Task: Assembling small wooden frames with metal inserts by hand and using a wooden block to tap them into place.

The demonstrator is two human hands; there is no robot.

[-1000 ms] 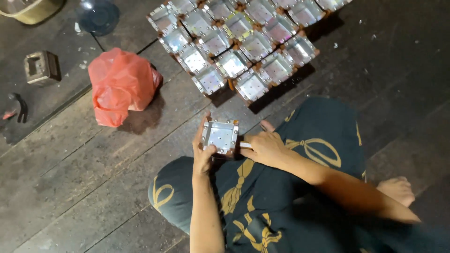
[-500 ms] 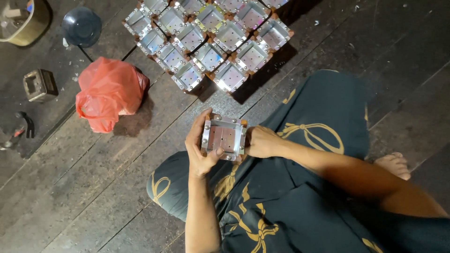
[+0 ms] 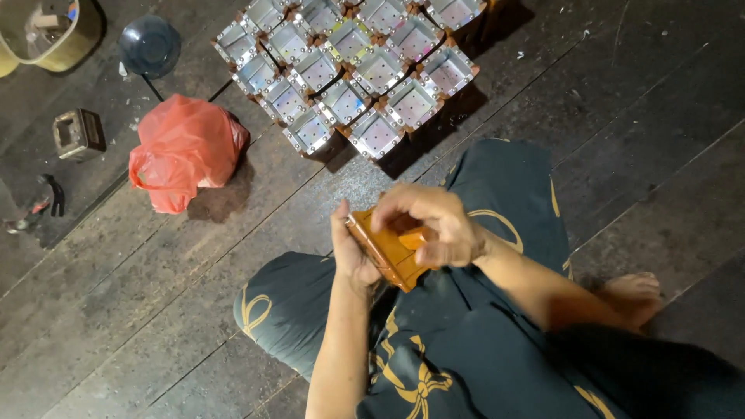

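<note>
both hands [image 3: 403, 233] on wooden box [image 3: 388, 252]

Left hand [image 3: 351, 252] cupped, palm up; right hand [image 3: 431, 225] arched over it, fingers [image 3: 434, 252] curled closed.

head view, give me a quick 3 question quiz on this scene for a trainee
1. True or false: both hands are on the small wooden box.
2. Multiple choice: what lies on the floor planks left of the cluster of foil-lined boxes? A) a red plastic bag B) a folded newspaper C) a green bottle
3. Short answer: which side of the held box faces the camera?

Key
1. True: the left hand grips it from the left and the right hand covers its top.
2. A: the red plastic bag.
3. Its plain brown wooden outside; the lining cannot be seen.
</note>
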